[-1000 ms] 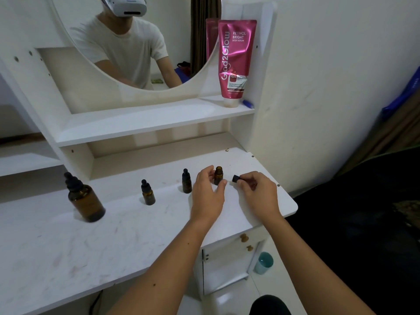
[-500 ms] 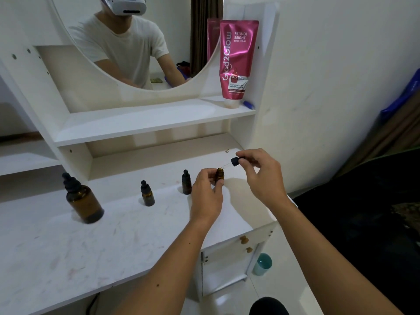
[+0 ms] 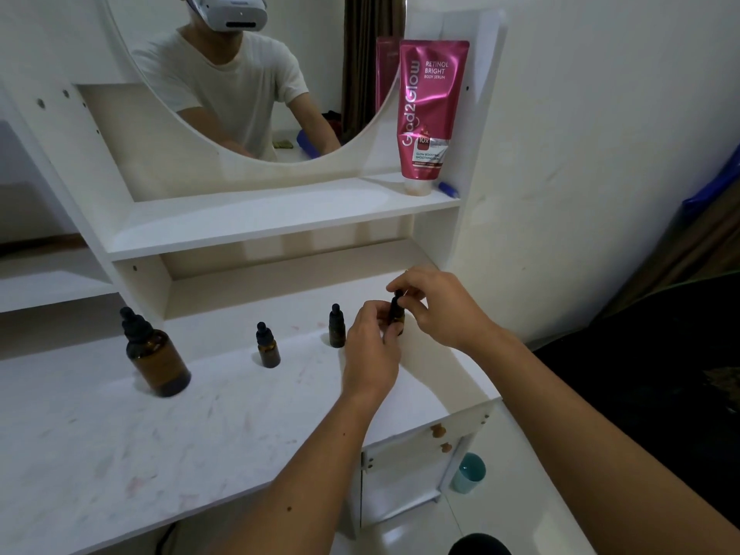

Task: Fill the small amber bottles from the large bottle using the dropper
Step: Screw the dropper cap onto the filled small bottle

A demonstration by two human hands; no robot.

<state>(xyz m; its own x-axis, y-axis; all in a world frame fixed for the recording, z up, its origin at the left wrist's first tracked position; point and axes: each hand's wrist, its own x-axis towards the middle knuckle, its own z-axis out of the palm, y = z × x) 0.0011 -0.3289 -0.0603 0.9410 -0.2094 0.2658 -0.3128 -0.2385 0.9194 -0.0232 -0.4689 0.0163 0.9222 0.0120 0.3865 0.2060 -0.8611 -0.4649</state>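
At centre frame, the left hand grips a small amber bottle on the white vanity top while the right hand pinches its black dropper cap, apparently seated in the neck.
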